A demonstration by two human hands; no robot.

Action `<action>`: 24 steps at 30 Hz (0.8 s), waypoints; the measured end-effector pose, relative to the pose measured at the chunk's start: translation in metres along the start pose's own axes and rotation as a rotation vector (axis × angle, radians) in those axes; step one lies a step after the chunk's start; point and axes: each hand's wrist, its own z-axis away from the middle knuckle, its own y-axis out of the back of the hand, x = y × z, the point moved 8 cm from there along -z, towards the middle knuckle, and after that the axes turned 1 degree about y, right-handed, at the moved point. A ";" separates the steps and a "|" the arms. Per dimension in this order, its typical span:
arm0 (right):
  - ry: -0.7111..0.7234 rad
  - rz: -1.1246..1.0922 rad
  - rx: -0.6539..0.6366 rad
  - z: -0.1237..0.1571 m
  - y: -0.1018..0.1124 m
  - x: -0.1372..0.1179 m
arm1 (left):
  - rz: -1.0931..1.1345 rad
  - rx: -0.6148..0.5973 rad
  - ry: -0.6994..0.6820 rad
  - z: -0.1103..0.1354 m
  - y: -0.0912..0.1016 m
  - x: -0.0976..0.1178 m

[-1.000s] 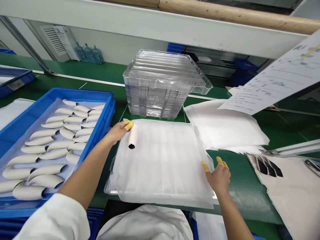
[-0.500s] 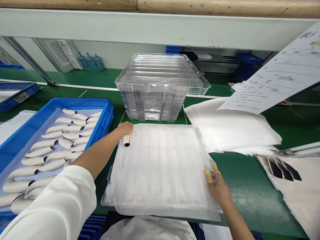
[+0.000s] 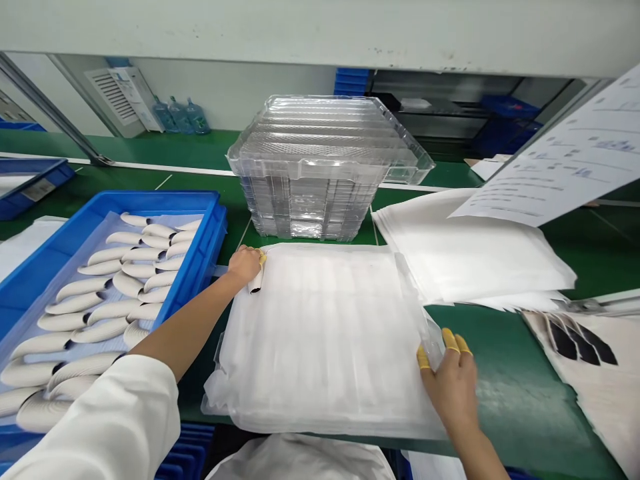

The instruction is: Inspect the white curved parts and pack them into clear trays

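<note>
A clear plastic tray point(image 3: 235, 410) lined with a white foam sheet point(image 3: 325, 327) lies on the green belt in front of me. My left hand point(image 3: 245, 265), with yellow finger cots, is closed on a white curved tube piece point(image 3: 255, 283) at the tray's far left corner. My right hand point(image 3: 450, 380), also in yellow cots, rests against the tray's right edge with its fingers apart.
A blue bin point(image 3: 200, 240) at the left holds several white curved pieces point(image 3: 100, 307). A stack of clear trays point(image 3: 320, 173) stands behind. White foam sheets point(image 3: 470, 253) lie at the right, with a printed paper point(image 3: 570, 173) hanging above them.
My left hand has pressed the white piece down lower at the tray's far left corner. My right hand let go of its pinch on the tray's right edge and spread its fingers.
</note>
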 end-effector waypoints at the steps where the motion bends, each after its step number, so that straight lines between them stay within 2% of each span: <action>1: 0.119 -0.003 0.089 0.004 0.007 -0.028 | -0.007 -0.005 0.012 -0.002 0.000 0.000; 2: 0.289 -0.024 0.125 0.012 0.009 -0.064 | -0.020 -0.010 0.025 -0.003 0.000 0.000; 3: 0.468 -0.044 0.072 0.023 0.005 -0.103 | -0.035 -0.017 0.036 -0.004 0.000 0.000; 4: 0.663 -0.065 -0.016 0.038 -0.002 -0.144 | -0.046 -0.025 0.041 -0.005 0.001 0.001; 5: 0.854 -0.057 -0.161 0.057 -0.013 -0.181 | -0.055 -0.032 0.043 -0.006 0.002 0.002; 6: 1.005 -0.045 -0.256 0.074 -0.019 -0.212 | -0.063 -0.038 0.044 -0.006 0.003 0.003; 8: 1.090 0.025 -0.279 0.089 -0.020 -0.249 | -0.077 -0.045 0.043 -0.004 0.005 0.002; 9: 1.087 0.070 -0.274 0.089 -0.021 -0.257 | -0.082 -0.045 0.042 -0.004 0.007 0.001; 11: 1.037 0.158 -0.270 0.081 -0.022 -0.252 | -0.086 -0.044 0.042 -0.002 0.009 -0.001; 15: 0.920 0.325 -0.317 0.060 -0.030 -0.194 | -0.071 -0.051 0.042 -0.002 0.010 -0.001; 17: 0.849 0.349 -0.307 0.057 -0.024 -0.164 | -0.062 -0.062 0.054 -0.004 0.010 0.000; 19: 0.776 0.303 -0.269 0.060 -0.011 -0.149 | -0.057 -0.075 0.068 -0.006 0.009 0.001; 21: 0.746 0.225 -0.260 0.066 -0.003 -0.158 | -0.057 -0.084 0.077 -0.008 0.009 0.001; 22: 0.760 0.179 -0.277 0.070 -0.003 -0.173 | -0.059 -0.086 0.078 -0.009 0.010 0.001; 24: 0.886 0.099 -0.378 0.082 -0.018 -0.217 | -0.065 -0.088 0.080 -0.010 0.012 0.001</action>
